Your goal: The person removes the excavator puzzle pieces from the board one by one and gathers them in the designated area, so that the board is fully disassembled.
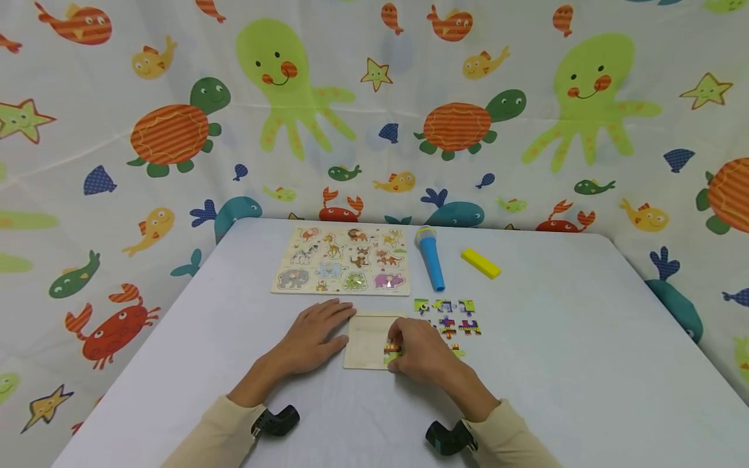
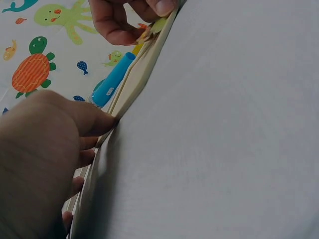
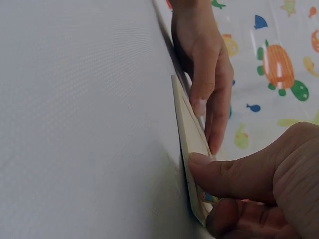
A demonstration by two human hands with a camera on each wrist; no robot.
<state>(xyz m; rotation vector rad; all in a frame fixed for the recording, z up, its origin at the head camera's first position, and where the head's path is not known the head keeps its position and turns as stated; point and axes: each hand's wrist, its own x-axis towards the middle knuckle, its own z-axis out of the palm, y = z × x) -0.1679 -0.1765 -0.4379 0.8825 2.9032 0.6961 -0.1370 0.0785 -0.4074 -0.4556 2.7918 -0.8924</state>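
A shallow wooden puzzle tray (image 1: 365, 341) lies flat on the table between the two hands. My left hand (image 1: 313, 335) rests on the table with fairly straight fingers, thumb and fingertips touching the tray's left edge. Over the tray's right side, my right hand (image 1: 424, 351) pinches a green and orange puzzle piece (image 1: 391, 352) at the lower right corner. In the right wrist view the thumb (image 3: 219, 174) lies along the tray's near rim, and the fingers hide most of the piece. Several loose puzzle pieces (image 1: 447, 325) lie to the right, partly behind the right hand.
Behind the tray lies a larger animal puzzle board (image 1: 345, 260). To its right are a blue toy microphone (image 1: 432, 260) and a yellow block (image 1: 481, 263). The white-covered table (image 1: 585, 364) meets a sea-animal curtain (image 1: 374, 130) at the back.
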